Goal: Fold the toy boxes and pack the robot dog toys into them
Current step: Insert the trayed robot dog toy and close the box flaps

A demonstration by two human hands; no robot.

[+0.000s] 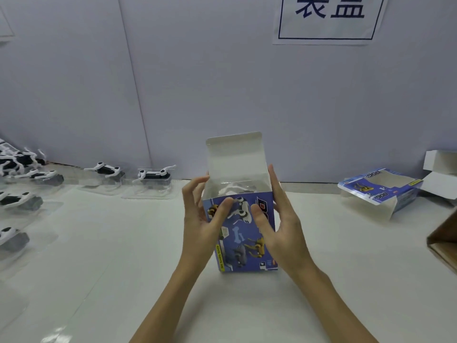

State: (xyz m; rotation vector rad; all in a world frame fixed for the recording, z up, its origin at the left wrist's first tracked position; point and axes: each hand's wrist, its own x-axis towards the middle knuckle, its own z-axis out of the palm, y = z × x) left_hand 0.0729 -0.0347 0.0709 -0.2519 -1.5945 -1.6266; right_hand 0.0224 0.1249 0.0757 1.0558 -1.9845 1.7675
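A blue printed toy box (pixel 243 246) stands upright on the white table (pixel 118 256), its white top flap (pixel 235 154) raised open at the back. Inside the open top a white robot dog toy (pixel 232 188) shows under clear plastic. My left hand (pixel 200 226) grips the box's left side, thumb on the front face and fingers curled behind the edge. My right hand (pixel 284 226) holds the right side, with its thumb on the front and its fingers reaching up along the side wall.
Two black-and-white robot dogs in clear trays (pixel 153 175) (pixel 105 169) stand by the wall, with several more at the far left (pixel 22 167). At right lie a partly folded blue box (pixel 378 188), white cardboard (pixel 440 169) and a brown carton (pixel 442 241).
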